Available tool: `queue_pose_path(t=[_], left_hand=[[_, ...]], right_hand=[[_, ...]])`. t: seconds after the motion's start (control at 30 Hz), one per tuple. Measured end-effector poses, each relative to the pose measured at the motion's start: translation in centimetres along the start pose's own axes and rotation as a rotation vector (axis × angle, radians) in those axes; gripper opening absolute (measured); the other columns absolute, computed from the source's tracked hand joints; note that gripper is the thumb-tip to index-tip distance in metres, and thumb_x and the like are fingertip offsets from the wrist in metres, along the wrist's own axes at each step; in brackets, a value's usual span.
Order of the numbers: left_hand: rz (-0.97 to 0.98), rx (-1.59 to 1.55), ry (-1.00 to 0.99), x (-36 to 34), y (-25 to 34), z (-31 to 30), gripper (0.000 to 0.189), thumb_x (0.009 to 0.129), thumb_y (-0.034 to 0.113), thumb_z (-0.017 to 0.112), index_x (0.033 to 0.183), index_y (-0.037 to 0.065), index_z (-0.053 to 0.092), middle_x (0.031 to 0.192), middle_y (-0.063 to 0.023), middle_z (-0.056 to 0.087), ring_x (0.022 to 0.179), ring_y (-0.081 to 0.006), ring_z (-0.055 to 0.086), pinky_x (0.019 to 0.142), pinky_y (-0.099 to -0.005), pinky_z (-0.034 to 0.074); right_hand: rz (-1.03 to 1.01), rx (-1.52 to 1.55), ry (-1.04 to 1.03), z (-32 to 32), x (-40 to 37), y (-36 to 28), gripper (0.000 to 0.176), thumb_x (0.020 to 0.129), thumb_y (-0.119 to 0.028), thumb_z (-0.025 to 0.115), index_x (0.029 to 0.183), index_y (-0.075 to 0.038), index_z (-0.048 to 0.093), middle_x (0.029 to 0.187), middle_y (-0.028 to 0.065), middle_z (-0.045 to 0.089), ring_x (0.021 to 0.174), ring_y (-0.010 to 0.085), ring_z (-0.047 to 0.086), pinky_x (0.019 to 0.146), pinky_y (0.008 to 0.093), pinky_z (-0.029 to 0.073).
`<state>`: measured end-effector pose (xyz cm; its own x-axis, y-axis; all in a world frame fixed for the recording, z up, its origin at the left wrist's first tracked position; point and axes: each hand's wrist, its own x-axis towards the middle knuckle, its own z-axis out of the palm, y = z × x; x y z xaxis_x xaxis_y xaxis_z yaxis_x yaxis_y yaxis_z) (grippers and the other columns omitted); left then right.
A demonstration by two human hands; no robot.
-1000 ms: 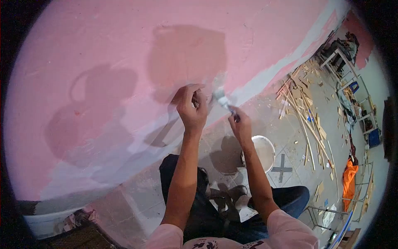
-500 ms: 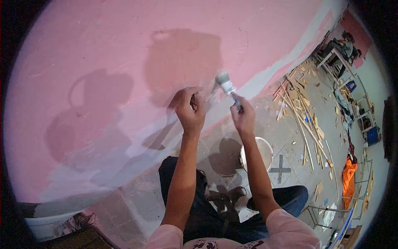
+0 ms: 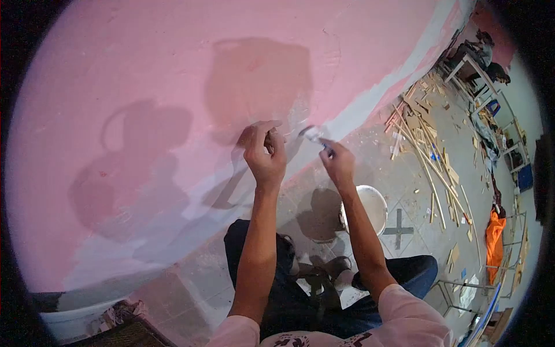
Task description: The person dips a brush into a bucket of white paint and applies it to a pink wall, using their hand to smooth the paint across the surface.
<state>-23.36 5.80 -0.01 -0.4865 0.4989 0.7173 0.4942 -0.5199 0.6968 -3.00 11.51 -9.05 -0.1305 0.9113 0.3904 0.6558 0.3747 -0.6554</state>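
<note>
My right hand (image 3: 339, 162) grips a paintbrush (image 3: 312, 134) by its handle, its pale bristle end at the pink and whitish wall (image 3: 370, 104). The brush is blurred, and whether it touches the wall cannot be made out. To its left, my left hand (image 3: 266, 153) is raised before the wall with curled fingers; what they hold, if anything, is hidden. Below my right hand, a round white bucket (image 3: 378, 202) stands on the floor, partly behind my right forearm.
Wood strips and scraps (image 3: 425, 150) litter the floor at the right. Beyond them are metal frames, an orange cloth (image 3: 495, 240) and people at the upper right. A pale container (image 3: 78, 318) sits at the lower left. A dark cross (image 3: 399, 230) marks the floor.
The brush has moved down and tilted flatter in my right hand. My left hand has barely moved. The view has shifted slightly.
</note>
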Motion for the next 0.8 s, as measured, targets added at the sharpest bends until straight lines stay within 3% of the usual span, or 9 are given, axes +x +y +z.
queue_pose_path(t=[0.1,0.2,0.3,0.4,0.5,0.57,0.8], left_hand=[[0.033,0.026,-0.005,-0.2,-0.5,0.1,0.019,0.091,-0.008,0.056,0.101,0.000,0.070,0.091,-0.0087,0.068,0.065,-0.0134,0.067,0.058,-0.0255,0.049],[0.015,0.022,-0.020,-0.5,-1.0,0.2,0.021,0.091,-0.008,0.055,0.102,0.000,0.070,0.092,-0.0090,0.068,0.066,-0.0131,0.067,0.059,-0.0249,0.049],[-0.027,-0.006,-0.054,-0.8,-0.6,0.5,0.021,0.092,-0.007,0.054,0.104,0.000,0.070,0.094,-0.0099,0.067,0.066,-0.0132,0.067,0.060,-0.0244,0.049],[-0.011,0.001,-0.077,-0.9,-0.6,1.0,0.020,0.093,-0.007,0.053,0.104,-0.001,0.069,0.094,-0.0104,0.065,0.067,-0.0132,0.067,0.060,-0.0244,0.049],[-0.037,-0.002,-0.081,-1.0,-0.4,1.4,0.020,0.093,-0.006,0.054,0.104,-0.002,0.069,0.095,-0.0104,0.064,0.067,-0.0130,0.067,0.060,-0.0250,0.049],[-0.045,-0.011,-0.083,-1.2,-0.8,1.9,0.020,0.093,-0.005,0.054,0.104,-0.002,0.070,0.094,-0.0099,0.065,0.067,-0.0125,0.066,0.059,-0.0251,0.049],[-0.081,-0.014,-0.133,-1.6,-0.1,2.4,0.019,0.093,-0.004,0.055,0.104,-0.001,0.070,0.095,-0.0094,0.065,0.067,-0.0124,0.065,0.063,-0.0264,0.049]], right_hand=[[-0.055,0.215,0.294,-2.0,-0.6,-2.1,0.041,0.084,-0.005,0.072,0.125,-0.012,0.073,0.085,0.0103,0.069,0.070,0.0193,0.064,0.065,0.0323,0.053],[-0.106,0.289,0.349,-1.7,-1.4,-1.0,0.046,0.084,0.001,0.070,0.129,-0.012,0.072,0.082,0.0072,0.064,0.067,0.0154,0.057,0.063,0.0288,0.051],[-0.133,0.179,0.132,1.8,-1.5,2.0,0.046,0.086,-0.003,0.069,0.131,-0.016,0.071,0.086,0.0105,0.068,0.069,0.0214,0.064,0.067,0.0340,0.054],[-0.037,0.011,-0.092,5.9,-3.6,8.4,0.045,0.088,-0.010,0.068,0.131,-0.021,0.071,0.090,0.0130,0.071,0.076,0.0304,0.069,0.072,0.0428,0.057],[0.120,-0.258,-0.317,5.5,-5.9,10.2,0.042,0.088,-0.017,0.068,0.130,-0.026,0.072,0.092,0.0152,0.071,0.082,0.0376,0.070,0.076,0.0503,0.057],[0.114,-0.266,-0.274,5.3,-5.9,10.1,0.041,0.087,-0.019,0.070,0.128,-0.020,0.073,0.089,0.0152,0.070,0.080,0.0340,0.070,0.074,0.0457,0.056],[-0.073,0.030,0.027,-3.0,2.0,-2.6,0.039,0.086,-0.015,0.072,0.124,-0.016,0.076,0.085,0.0138,0.071,0.072,0.0285,0.069,0.068,0.0406,0.056]])
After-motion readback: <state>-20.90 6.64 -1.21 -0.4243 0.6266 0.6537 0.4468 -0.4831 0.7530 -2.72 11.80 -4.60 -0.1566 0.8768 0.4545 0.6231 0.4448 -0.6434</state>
